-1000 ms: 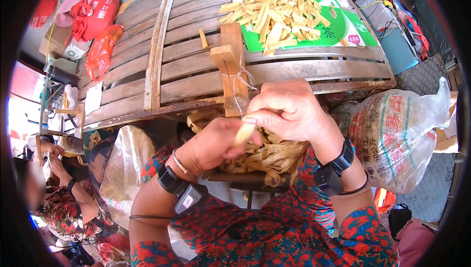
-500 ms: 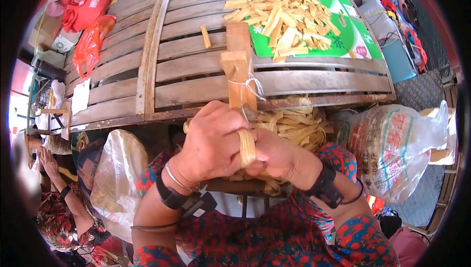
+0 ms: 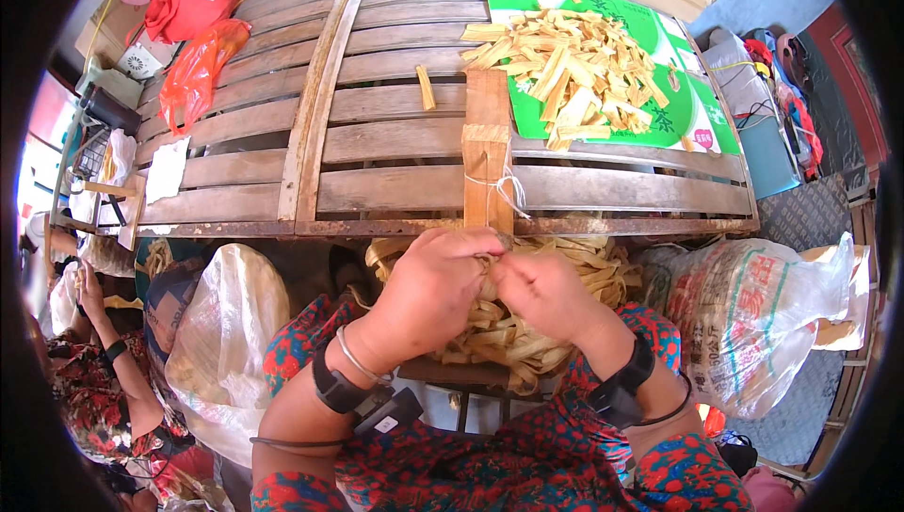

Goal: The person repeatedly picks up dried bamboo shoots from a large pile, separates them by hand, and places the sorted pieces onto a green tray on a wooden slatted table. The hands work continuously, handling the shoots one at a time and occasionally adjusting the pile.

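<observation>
Both hands meet just in front of the table edge, below a wooden post. My left hand (image 3: 428,288) is closed, thumb and fingers pinched round a pale yellow dried strip (image 3: 489,284) that is mostly hidden. Against it, my right hand (image 3: 549,294) is closed too, its fingertips pinching the same strip. White string (image 3: 508,188) is tied round the wooden post (image 3: 485,166), which has a notched block on it. Under my hands lies a heap of long, pale yellow dried strips (image 3: 579,272).
Short folded yellow pieces (image 3: 574,70) are piled on a green cardboard sheet (image 3: 697,126) on the slatted table (image 3: 395,150). A single piece (image 3: 427,88) lies apart. Full plastic sacks (image 3: 734,314) flank me. At far left another person's hand (image 3: 91,294) is visible.
The strip that showed as a band between my hands is now mostly covered by my fingers. My hands' grip has shifted to fingertip pinches. The whole view has shifted slightly.
</observation>
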The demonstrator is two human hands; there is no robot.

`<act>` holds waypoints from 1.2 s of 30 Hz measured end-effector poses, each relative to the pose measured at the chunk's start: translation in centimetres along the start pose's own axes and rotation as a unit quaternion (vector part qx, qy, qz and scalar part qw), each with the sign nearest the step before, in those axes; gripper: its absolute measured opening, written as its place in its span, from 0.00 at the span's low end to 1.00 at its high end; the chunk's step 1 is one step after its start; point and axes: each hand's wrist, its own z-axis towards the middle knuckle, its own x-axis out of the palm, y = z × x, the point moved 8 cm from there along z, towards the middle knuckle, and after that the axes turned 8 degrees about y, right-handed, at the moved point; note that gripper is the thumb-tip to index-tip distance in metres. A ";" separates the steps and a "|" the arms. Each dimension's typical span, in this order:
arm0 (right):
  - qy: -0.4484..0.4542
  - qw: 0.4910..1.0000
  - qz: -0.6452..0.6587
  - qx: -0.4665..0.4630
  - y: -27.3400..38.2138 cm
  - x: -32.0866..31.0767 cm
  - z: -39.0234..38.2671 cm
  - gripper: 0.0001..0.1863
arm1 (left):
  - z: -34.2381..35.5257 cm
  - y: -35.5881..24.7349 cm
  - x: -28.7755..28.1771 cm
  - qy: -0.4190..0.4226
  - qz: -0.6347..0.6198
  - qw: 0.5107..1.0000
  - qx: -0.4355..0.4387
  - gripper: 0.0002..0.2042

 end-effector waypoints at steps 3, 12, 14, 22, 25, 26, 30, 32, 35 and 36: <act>0.088 0.931 0.325 0.141 -2.4 1.4 -0.8 0.23 | -0.7 1.6 -2.6 -0.119 -0.290 0.949 -0.026 0.02; 0.179 0.817 0.512 0.194 -1.8 3.8 -0.6 0.22 | -1.8 4.8 2.4 0.048 -0.554 0.795 -0.243 0.10; 0.142 0.852 0.467 0.191 -2.6 2.9 -0.4 0.19 | -1.9 5.4 2.1 -0.018 -0.541 0.806 -0.238 0.07; -0.195 0.979 -0.025 0.056 -3.5 -5.6 1.4 0.14 | -1.2 10.2 2.7 -0.148 -0.463 0.820 -0.302 0.07; -0.236 0.938 -0.243 0.068 -3.0 -6.1 3.0 0.14 | -0.1 12.0 3.1 -0.136 -0.388 0.850 -0.330 0.11; -0.255 0.931 -0.254 0.069 -2.9 -6.3 3.1 0.13 | -0.4 12.4 2.1 -0.156 -0.293 0.875 -0.353 0.11; -0.291 0.934 -0.202 -0.035 -0.3 -5.8 2.6 0.06 | -0.6 8.9 -1.6 -0.224 -0.084 0.953 -0.185 0.12; -0.274 0.908 -0.210 -0.238 3.8 -4.2 1.0 0.03 | -1.7 7.7 -1.2 -0.218 -0.185 0.943 -0.169 0.12; -0.168 0.908 -0.208 -0.322 7.2 -1.6 -0.6 0.05 | -2.8 6.8 3.0 -0.132 -0.557 0.777 -0.262 0.14; -0.116 0.915 -0.220 -0.318 7.8 -0.8 -0.9 0.06 | -3.1 6.3 3.9 -0.123 -0.596 0.735 -0.298 0.08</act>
